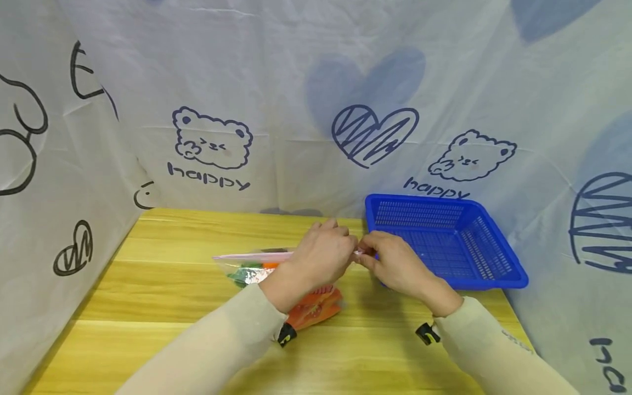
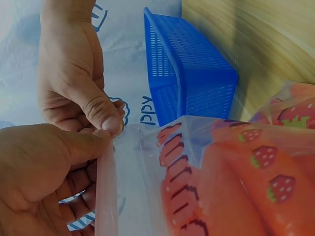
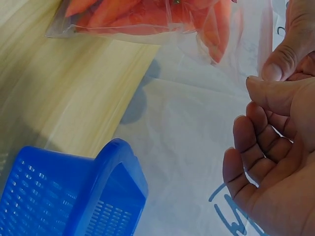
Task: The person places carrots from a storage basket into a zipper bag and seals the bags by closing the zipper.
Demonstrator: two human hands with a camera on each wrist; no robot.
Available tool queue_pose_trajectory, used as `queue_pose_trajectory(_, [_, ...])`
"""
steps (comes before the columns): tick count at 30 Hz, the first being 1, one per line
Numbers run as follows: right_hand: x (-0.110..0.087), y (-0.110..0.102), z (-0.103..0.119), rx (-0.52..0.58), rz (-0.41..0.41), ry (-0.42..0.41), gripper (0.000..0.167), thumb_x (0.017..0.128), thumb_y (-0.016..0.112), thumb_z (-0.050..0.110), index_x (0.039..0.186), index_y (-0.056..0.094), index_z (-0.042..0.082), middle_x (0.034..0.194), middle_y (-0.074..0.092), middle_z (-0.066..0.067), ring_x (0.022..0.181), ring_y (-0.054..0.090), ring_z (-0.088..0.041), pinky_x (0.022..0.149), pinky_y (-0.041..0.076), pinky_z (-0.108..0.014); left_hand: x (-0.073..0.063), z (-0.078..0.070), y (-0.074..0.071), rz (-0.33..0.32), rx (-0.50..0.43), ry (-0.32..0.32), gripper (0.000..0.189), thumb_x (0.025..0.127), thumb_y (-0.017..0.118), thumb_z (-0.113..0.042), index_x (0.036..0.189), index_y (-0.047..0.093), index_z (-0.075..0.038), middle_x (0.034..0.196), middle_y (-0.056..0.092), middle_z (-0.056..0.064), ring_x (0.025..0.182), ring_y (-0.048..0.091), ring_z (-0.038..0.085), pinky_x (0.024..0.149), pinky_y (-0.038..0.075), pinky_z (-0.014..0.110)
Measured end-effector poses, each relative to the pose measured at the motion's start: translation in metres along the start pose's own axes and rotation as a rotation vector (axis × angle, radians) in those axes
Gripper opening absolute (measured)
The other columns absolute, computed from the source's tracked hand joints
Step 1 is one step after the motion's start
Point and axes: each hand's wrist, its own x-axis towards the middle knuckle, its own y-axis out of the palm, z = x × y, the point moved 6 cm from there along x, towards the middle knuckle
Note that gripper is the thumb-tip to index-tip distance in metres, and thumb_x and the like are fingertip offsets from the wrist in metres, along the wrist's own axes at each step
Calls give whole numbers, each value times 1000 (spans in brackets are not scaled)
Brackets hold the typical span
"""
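Observation:
A clear zip bag with printed strawberries and a pink zip strip hangs over the table. Inside it are long orange-red pieces and something green; their exact kind is blurred by the plastic. My left hand holds the bag's top edge, thumb along the zip strip. My right hand pinches the strip's right end corner between thumb and forefinger, its other fingers loosely curled in the right wrist view. The two thumbs nearly meet there. My left forearm and hand hide the middle of the bag in the head view.
A blue plastic basket with perforated walls stands at the table's back right, just beyond my right hand. The wooden table meets a white printed cloth at its back and sides.

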Motion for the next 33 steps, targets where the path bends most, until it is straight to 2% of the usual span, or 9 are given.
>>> queue_pose_trajectory(6, [1,-1,0,-6,5,1,12,95,78,21,86,69,19,85,64,8,74,56,-8,69,49,-31,-3,4,0,19,1,-1,16,101,69,-33,101,77,-19,98,73,-3,90,58,19,75,46,34])
queue_pose_trajectory(14, [0,-2,-1,-2,-2,9,11,95,78,19,88,70,18,84,63,8,73,56,-8,68,49,-31,-9,12,-3,32,-8,-34,17,101,71,-34,101,78,-18,98,74,-3,87,56,20,73,43,33])
queue_pose_trajectory(19, [2,-4,6,4,-34,-39,10,95,78,22,92,71,17,90,65,6,82,59,-11,74,51,-35,-11,13,-6,24,-4,-41,16,100,72,-33,101,77,-18,98,74,-2,90,57,21,74,44,34])
queue_pose_trajectory(22, [3,-5,13,-9,-45,-78,9,96,78,23,94,73,16,92,66,5,87,61,-14,78,53,-37,-11,11,-8,11,1,-48,15,101,70,-31,100,77,-18,94,72,-2,88,57,21,72,43,33])
queue_pose_trajectory(27, [3,-5,19,-58,-64,-120,9,96,77,22,93,73,14,90,68,4,86,62,-16,76,53,-39,-10,7,-9,-38,22,-41,15,102,68,-29,97,76,-17,90,71,-2,86,58,21,70,44,34])
queue_pose_trajectory(33, [1,-6,18,-72,-67,-110,7,97,76,20,93,73,14,89,67,4,84,60,-15,73,53,-37,-13,3,-10,-88,99,0,11,100,70,-27,98,74,-16,91,70,-2,84,58,20,71,45,34])
